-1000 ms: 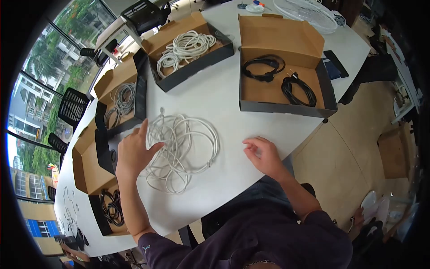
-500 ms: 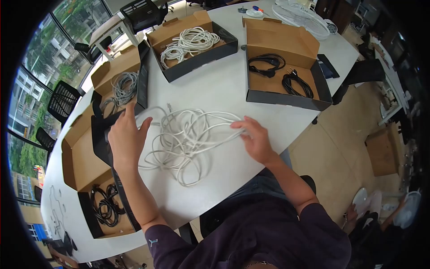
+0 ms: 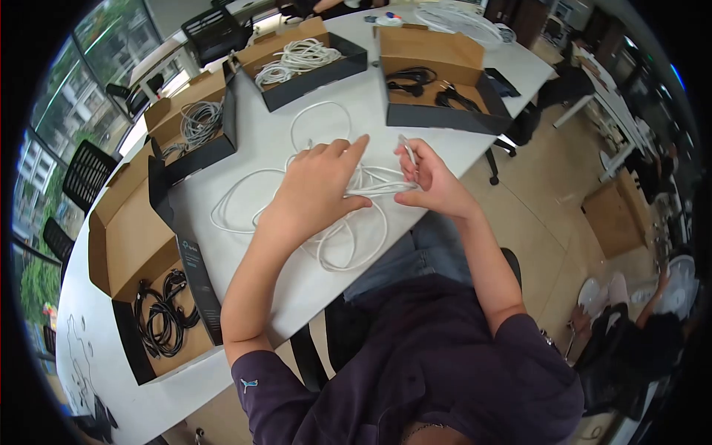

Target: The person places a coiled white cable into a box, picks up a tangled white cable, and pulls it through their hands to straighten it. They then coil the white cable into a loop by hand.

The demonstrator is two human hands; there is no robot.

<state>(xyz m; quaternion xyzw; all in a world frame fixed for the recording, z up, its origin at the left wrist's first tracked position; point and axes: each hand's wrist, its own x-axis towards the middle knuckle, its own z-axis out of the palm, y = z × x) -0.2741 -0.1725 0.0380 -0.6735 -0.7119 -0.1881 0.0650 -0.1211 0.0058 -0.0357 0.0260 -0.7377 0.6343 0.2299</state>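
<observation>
Four open cardboard boxes ring the table's (image 3: 252, 148) left and far sides, the nearest box (image 3: 126, 252) at my left holding black cords (image 3: 159, 319), which leaves the bare middle as working room. There the white cable (image 3: 369, 185) sprawls in loose loops. My left hand (image 3: 315, 185) lies half-open across them, pressing strands down, probably to stop them sliding. My right hand (image 3: 434, 182) pinches a bunch, the cable end (image 3: 406, 148) sticking up, close to the table's near edge.
</observation>
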